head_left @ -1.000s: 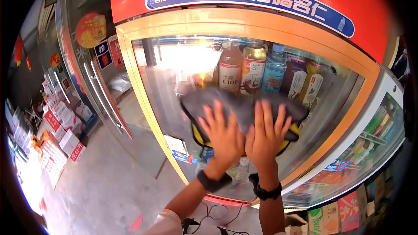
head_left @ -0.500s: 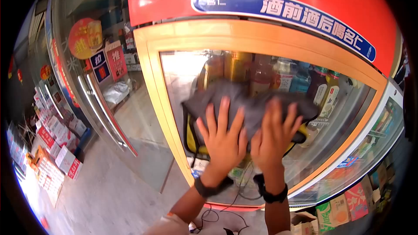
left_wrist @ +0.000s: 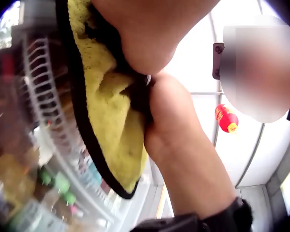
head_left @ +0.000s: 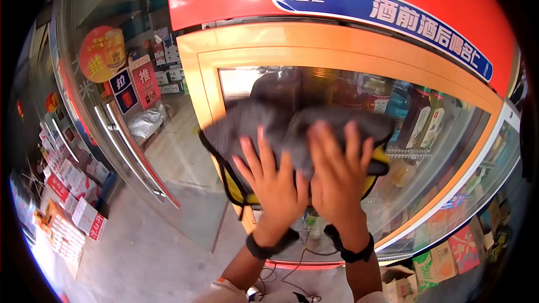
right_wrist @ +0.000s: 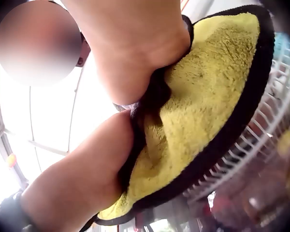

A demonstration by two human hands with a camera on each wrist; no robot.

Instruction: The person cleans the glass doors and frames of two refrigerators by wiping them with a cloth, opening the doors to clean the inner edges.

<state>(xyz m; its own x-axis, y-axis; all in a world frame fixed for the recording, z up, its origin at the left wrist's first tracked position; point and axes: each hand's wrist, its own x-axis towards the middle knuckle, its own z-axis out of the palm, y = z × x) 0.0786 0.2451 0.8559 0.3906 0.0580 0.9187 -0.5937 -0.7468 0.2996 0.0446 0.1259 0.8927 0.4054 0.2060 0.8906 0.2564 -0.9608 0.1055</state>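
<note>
A grey cloth (head_left: 241, 123) with a yellow underside and black edging lies against the glass door (head_left: 410, 185) of a drinks cooler. Both hands press on it side by side, fingers spread and pointing up: the left hand (head_left: 275, 185) on its left part, the right hand (head_left: 339, 182) on its right part. In the left wrist view the cloth's yellow side (left_wrist: 111, 125) hangs below the hands, near the glass. From the right wrist view the yellow pile (right_wrist: 198, 92) shows with folds beneath the palms. The fingertips are hidden in both wrist views.
Orange framing (head_left: 337, 39) surrounds the cooler door; bottles (head_left: 415, 118) stand behind the glass. A glass shop door with metal handles (head_left: 129, 151) is at left, beside stacked boxes (head_left: 70, 185). Cartons (head_left: 449, 264) sit at lower right. Cables (head_left: 300, 258) hang below the hands.
Both hands and the cloth have shifted left across the glass, so that the cloth now overlaps the door's left frame. The head view has turned, with the blue sign further right.
</note>
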